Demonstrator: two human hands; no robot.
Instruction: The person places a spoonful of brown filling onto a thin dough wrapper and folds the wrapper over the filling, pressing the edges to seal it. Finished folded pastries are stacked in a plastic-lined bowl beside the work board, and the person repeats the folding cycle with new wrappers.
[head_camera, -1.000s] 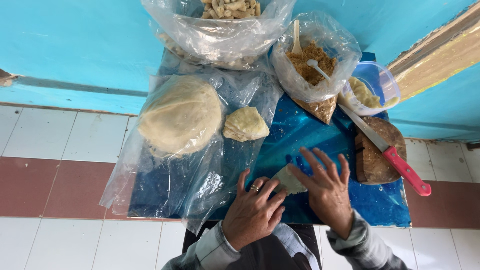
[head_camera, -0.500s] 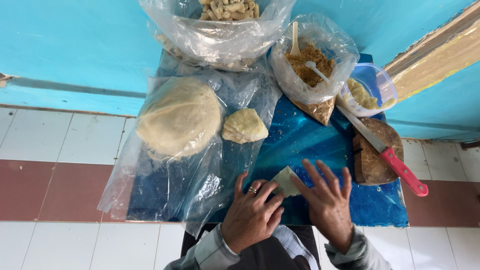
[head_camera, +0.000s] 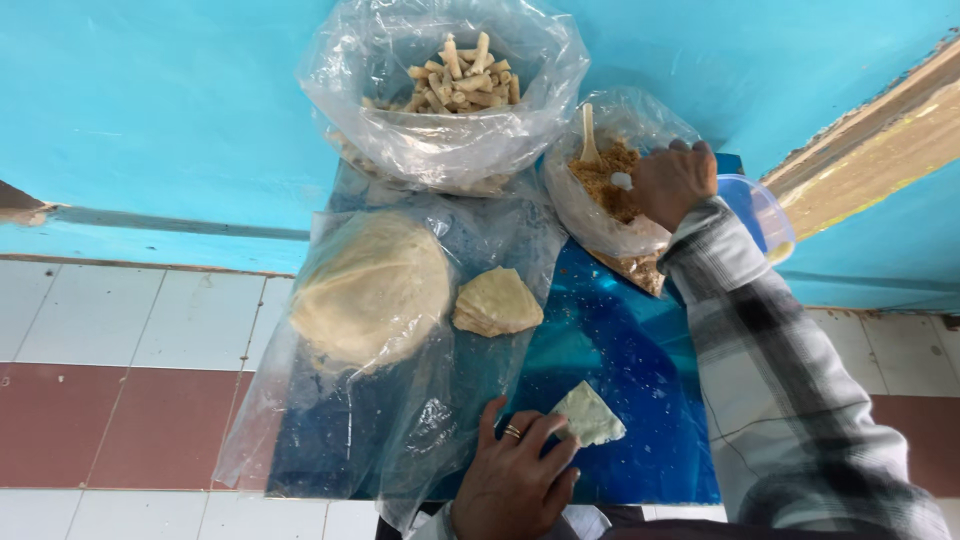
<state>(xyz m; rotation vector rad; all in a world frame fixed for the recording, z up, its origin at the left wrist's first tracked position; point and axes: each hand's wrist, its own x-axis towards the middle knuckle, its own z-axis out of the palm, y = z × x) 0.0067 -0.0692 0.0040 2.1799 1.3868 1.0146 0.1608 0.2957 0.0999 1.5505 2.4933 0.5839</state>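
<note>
Your left hand (head_camera: 515, 480) rests at the near edge of the shiny blue plastic-covered board (head_camera: 640, 370), fingers spread a little, the fingertips pinning the small pale triangular folded dough wrapper (head_camera: 588, 415) flat by its left corner. It looks thin, soft and light, likely to tear or unfold, so hold it gently by the folded edge, not the tip. Your right hand (head_camera: 672, 182), in a checked sleeve, reaches to the far right corner into the clear plastic bag of brown crumbly filling (head_camera: 610, 185), fingers curled together around a small white spoon (head_camera: 621, 181), though the grip itself is partly hidden.
</note>
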